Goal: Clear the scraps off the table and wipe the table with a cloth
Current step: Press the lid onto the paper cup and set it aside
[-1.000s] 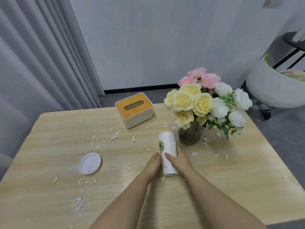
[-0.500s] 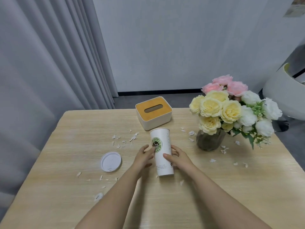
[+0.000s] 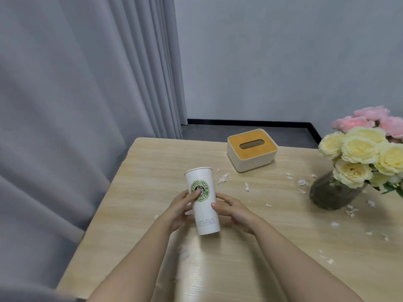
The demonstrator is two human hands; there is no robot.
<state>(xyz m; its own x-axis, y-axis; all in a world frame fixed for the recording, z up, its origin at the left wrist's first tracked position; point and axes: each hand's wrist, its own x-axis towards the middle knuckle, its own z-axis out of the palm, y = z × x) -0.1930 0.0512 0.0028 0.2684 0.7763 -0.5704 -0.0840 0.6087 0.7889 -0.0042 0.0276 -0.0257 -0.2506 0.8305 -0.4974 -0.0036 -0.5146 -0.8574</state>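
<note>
Your left hand (image 3: 177,211) and right hand (image 3: 234,211) flank the cup (image 3: 204,205), which stands on the tabletop (image 3: 152,171) between them. Beyond your right hand sits the tissue box (image 3: 251,150), and farther right the vase (image 3: 333,195) of flowers. Scraps (image 3: 246,186) lie scattered on the tabletop between box, vase and your right hand.

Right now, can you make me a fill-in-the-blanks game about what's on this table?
1. Both hands, the left hand and the right hand, hold a white paper ____.
2. The logo on the cup is the colour ____.
3. The tissue box has a lid coloured ____.
4. The vase holds pink, white and ____ flowers.

Missing words: cup; green; orange; yellow
</note>
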